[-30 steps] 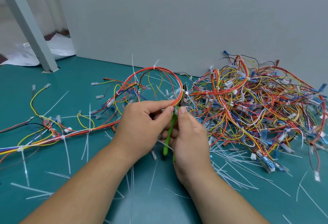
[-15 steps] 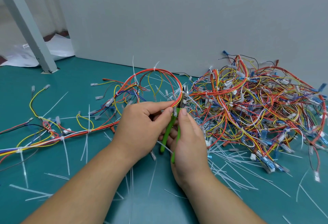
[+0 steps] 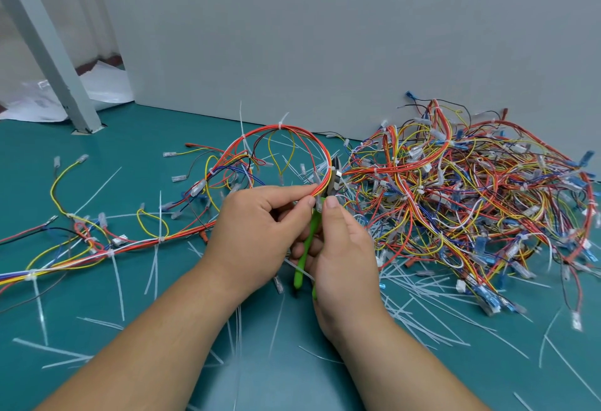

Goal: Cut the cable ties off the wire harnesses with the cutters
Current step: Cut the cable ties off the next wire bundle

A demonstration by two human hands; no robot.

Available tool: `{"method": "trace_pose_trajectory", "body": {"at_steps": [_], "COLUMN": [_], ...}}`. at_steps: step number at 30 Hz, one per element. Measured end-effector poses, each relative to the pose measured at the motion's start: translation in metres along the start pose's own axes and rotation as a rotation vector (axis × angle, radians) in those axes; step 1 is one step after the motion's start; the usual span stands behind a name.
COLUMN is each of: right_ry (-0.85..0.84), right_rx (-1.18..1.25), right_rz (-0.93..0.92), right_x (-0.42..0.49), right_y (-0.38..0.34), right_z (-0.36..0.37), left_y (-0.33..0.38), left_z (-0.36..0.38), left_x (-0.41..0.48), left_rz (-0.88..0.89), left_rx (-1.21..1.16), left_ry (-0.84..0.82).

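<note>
While left hand [image 3: 257,231] pinches looped harness [image 3: 279,129] | right hand [image 3: 344,257] grips green cutters [image 3: 307,241] | blades at harness, just above both hands

The right hand [image 3: 344,248] is wrapping round the cutters [image 3: 307,244], hiding most of the green handles. The blades are sitting against the wire harness [image 3: 286,129] pinched in the left hand [image 3: 253,235], but whether they are biting anything is too small to tell. The left hand's lower fingers are curling out of sight beneath its palm. Both forearms are running off the bottom edge. A long harness [image 3: 110,252] is leaving the left edge. The pile of harnesses [image 3: 471,202] is tangling too densely to separate, and its right side is reaching the frame's edge. The grey post [image 3: 48,52] is covering part of the white sheet [image 3: 104,88]
</note>
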State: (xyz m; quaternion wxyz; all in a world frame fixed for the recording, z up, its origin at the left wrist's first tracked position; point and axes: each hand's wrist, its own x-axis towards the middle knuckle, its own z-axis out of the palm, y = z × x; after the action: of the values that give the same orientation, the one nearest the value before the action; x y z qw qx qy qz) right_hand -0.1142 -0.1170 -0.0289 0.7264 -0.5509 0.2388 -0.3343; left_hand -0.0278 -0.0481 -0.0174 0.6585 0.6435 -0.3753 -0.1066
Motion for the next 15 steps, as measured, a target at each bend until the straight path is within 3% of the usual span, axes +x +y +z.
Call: {"method": "trace_pose_trajectory", "body": {"at_steps": [15], "right_ry": [0.014], "right_rx": [0.062], "right_rz": [0.056], "right_x": [-0.0020], "right_y": [0.0009], "right_z": [-0.0003], "left_y": [0.0035], "left_z": [0.0006], "left_x": [-0.0002], "left_rz": [-0.028], "left_rx": [0.001], "left_ry": [0.059]}}
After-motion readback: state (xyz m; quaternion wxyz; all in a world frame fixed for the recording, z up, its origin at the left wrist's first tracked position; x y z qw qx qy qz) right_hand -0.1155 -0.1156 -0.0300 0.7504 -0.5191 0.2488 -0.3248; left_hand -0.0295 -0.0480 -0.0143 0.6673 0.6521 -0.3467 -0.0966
